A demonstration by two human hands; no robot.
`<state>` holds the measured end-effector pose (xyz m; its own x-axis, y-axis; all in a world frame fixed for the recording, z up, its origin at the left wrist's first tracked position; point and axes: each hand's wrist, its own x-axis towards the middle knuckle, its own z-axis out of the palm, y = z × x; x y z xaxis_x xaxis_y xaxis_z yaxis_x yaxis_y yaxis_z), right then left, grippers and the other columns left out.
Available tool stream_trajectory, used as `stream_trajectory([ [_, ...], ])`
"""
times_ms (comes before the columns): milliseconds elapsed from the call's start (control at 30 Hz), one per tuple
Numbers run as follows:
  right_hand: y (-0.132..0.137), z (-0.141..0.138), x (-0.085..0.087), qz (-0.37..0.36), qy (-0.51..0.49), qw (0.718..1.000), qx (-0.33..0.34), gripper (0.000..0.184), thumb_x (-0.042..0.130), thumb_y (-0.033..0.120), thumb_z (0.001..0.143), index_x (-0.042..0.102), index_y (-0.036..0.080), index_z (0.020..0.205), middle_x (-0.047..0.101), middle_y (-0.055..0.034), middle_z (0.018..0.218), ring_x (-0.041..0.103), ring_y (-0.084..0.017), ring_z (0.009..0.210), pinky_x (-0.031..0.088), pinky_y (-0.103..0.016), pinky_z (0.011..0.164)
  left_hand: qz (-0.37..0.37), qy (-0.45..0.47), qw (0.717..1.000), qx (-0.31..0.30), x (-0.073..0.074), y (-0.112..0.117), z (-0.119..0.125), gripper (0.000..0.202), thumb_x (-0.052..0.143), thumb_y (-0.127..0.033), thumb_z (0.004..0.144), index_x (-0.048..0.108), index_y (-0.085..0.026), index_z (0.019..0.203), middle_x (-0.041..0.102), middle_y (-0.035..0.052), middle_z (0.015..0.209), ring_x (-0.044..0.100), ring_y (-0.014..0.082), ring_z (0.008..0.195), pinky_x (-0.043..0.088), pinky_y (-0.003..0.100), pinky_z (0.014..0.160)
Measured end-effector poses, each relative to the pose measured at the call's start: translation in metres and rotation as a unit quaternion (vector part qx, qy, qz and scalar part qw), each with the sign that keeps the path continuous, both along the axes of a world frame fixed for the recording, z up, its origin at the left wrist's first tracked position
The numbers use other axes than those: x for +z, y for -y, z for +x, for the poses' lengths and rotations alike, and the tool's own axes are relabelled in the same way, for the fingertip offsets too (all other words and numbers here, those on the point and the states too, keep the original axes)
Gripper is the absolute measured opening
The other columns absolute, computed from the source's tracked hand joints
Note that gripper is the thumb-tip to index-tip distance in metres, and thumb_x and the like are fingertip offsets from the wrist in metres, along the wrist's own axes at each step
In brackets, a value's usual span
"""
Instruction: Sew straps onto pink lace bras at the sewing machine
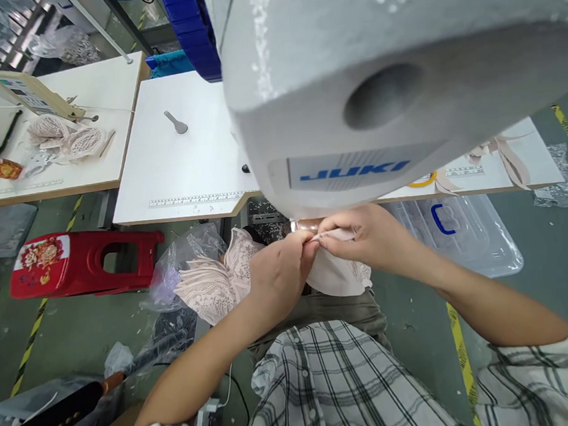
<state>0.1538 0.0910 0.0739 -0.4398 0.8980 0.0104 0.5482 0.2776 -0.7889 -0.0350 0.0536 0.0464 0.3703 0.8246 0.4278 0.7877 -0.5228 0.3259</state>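
Observation:
Just below the sewing machine (336,127), marked JUKI, my two hands meet at the table's front edge. My left hand (279,270) pinches one end of a narrow pale pink fabric strip (339,234). Fingers of my right hand (371,231) are closed on the same strip a little to the right. Pale lace fabric (215,283) hangs in a gathered bundle left of my left hand, and a smooth pale piece (337,276) drapes below both hands over my lap. The machine's head hides the needle area.
A red stool (83,264) stands at the left on the floor. A clear plastic box (467,235) sits below the table's right side. Another table (75,86) at the left bears lace pieces. Pale strips (513,161) hang over the right table edge.

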Motion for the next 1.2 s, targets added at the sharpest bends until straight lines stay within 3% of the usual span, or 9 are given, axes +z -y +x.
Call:
stream_trajectory([
  [133, -0.018, -0.003, 0.011, 0.005, 0.056, 0.998, 0.025, 0.021, 0.056, 0.025, 0.082, 0.072, 0.019, 0.070, 0.061, -0.0007, 0.061, 0.055, -0.015, 0.066, 0.035, -0.027, 0.060, 0.144, -0.023, 0.988, -0.060, -0.012, -0.012, -0.019, 0.013, 0.049, -0.021, 0.101, 0.060, -0.022, 0.108, 0.061, -0.0061, 0.061, 0.056, 0.0100, 0.053, 0.037, 0.023, 0.055],
  [200, -0.020, -0.004, 0.014, 0.011, 0.072, 0.997, 0.037, 0.021, 0.055, 0.024, 0.082, 0.073, 0.019, 0.073, 0.061, -0.0007, 0.061, 0.054, -0.015, 0.066, 0.035, -0.028, 0.062, 0.181, -0.037, 0.977, -0.106, -0.018, -0.018, -0.028, 0.023, 0.050, -0.012, 0.098, 0.059, -0.022, 0.116, 0.063, -0.0050, 0.066, 0.056, 0.0099, 0.056, 0.039, 0.023, 0.056],
  [467, -0.017, -0.003, 0.017, 0.031, 0.126, 0.990, 0.053, 0.021, 0.054, 0.021, 0.087, 0.073, 0.018, 0.081, 0.059, -0.0003, 0.066, 0.050, -0.013, 0.063, 0.033, -0.028, 0.061, 0.176, -0.125, 0.963, -0.159, -0.014, -0.029, -0.037, 0.034, 0.046, -0.006, 0.094, 0.057, -0.021, 0.122, 0.056, -0.0051, 0.064, 0.048, 0.0102, 0.052, 0.032, 0.025, 0.050],
  [567, -0.004, 0.000, 0.002, 0.159, 0.137, 0.978, 0.013, 0.020, 0.057, 0.026, 0.092, 0.075, 0.019, 0.097, 0.066, -0.0057, 0.086, 0.057, -0.018, 0.080, 0.040, -0.030, 0.070, 0.146, -0.154, 0.968, -0.132, -0.006, -0.024, -0.032, 0.031, 0.045, -0.007, 0.093, 0.060, -0.020, 0.117, 0.049, -0.0050, 0.058, 0.045, 0.0113, 0.048, 0.023, 0.028, 0.045],
  [700, 0.016, 0.000, -0.028, 0.372, 0.145, 0.915, -0.062, 0.018, 0.062, 0.029, 0.093, 0.074, 0.023, 0.106, 0.065, -0.0098, 0.101, 0.057, -0.024, 0.100, 0.043, -0.037, 0.087, 0.085, -0.164, 0.975, -0.123, 0.001, -0.024, -0.030, 0.027, 0.044, -0.008, 0.092, 0.062, -0.018, 0.110, 0.046, -0.0049, 0.056, 0.042, 0.0116, 0.046, 0.014, 0.029, 0.045],
  [833, 0.022, -0.005, -0.044, 0.451, 0.098, 0.876, -0.138, 0.012, 0.068, 0.020, 0.087, 0.075, 0.026, 0.095, 0.061, -0.0044, 0.085, 0.058, -0.018, 0.087, 0.045, -0.035, 0.087, 0.094, -0.191, 0.951, -0.223, 0.006, -0.042, -0.045, 0.039, 0.046, -0.004, 0.088, 0.061, -0.019, 0.121, 0.050, -0.0048, 0.061, 0.042, 0.0108, 0.049, 0.017, 0.028, 0.047],
  [967, 0.025, -0.009, -0.051, 0.358, 0.076, 0.921, -0.135, 0.018, 0.059, 0.022, 0.092, 0.073, 0.028, 0.101, 0.062, -0.0027, 0.079, 0.060, -0.016, 0.078, 0.049, -0.032, 0.077, 0.120, -0.218, 0.928, -0.277, 0.007, -0.057, -0.053, 0.046, 0.041, 0.000, 0.087, 0.063, -0.022, 0.121, 0.051, -0.0040, 0.061, 0.040, 0.0121, 0.049, 0.020, 0.028, 0.048],
  [1067, 0.035, -0.013, -0.065, 0.210, -0.005, 0.966, -0.153, 0.029, 0.053, 0.034, 0.096, 0.062, 0.026, 0.122, 0.063, -0.0052, 0.089, 0.062, -0.017, 0.078, 0.053, -0.031, 0.070, 0.103, -0.219, 0.943, -0.230, 0.004, -0.051, -0.046, 0.042, 0.041, -0.006, 0.091, 0.065, -0.026, 0.119, 0.053, -0.0028, 0.061, 0.045, 0.0133, 0.050, 0.020, 0.029, 0.047],
  [1200, 0.045, -0.017, -0.076, 0.102, -0.114, 0.966, -0.208, 0.049, 0.055, 0.039, 0.092, 0.041, 0.023, 0.137, 0.059, -0.0088, 0.105, 0.058, -0.016, 0.068, 0.054, -0.032, 0.060, 0.090, -0.212, 0.959, -0.162, 0.003, -0.031, -0.031, 0.035, 0.043, -0.011, 0.092, 0.065, -0.022, 0.117, 0.052, -0.0029, 0.056, 0.047, 0.0144, 0.048, 0.018, 0.030, 0.045],
])
